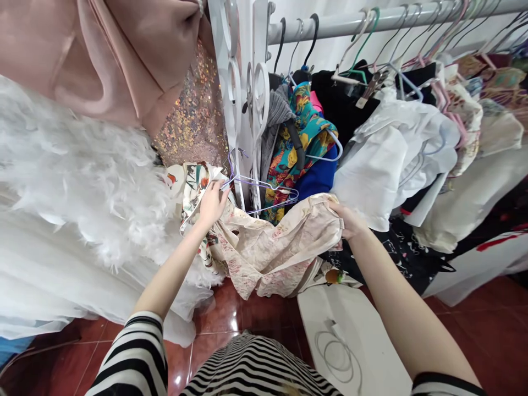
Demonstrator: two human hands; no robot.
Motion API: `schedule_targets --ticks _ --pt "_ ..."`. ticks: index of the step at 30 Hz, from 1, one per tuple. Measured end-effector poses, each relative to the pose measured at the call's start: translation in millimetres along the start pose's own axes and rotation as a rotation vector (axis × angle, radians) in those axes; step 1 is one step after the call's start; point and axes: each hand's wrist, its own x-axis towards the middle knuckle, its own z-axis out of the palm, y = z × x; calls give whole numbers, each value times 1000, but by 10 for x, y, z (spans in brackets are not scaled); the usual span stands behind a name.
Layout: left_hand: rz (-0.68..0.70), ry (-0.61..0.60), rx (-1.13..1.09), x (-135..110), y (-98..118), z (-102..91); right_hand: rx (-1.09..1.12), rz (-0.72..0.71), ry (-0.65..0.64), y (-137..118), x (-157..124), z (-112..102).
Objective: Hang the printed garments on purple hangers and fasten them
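The left hand (pixel 212 203) is pinching the lilac wire hanger (pixel 264 190) beside the white rack post (pixel 231 82). The right hand (pixel 350 221) is clutching the cream floral garment (pixel 280 247), which is sagging between them. The hanger risks snagging that post.

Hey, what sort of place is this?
Likely a clothing or dress-hire shop: a rail packed with garments on hangers, a white feathered gown beside pink sequinned fabric, and the left hand holding a purple hanger while the right hand grips a pale floral garment.
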Motion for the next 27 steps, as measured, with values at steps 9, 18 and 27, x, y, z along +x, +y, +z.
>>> schedule_targets --ticks 9,18,27 --pt "-38 -155 103 259 54 68 92 72 -93 -75 -110 106" --pt "53 -173 -169 403 -62 -86 -420 -134 169 12 134 -90" --pt "94 -183 -190 426 -127 -96 -1015 -309 133 -52 219 231"
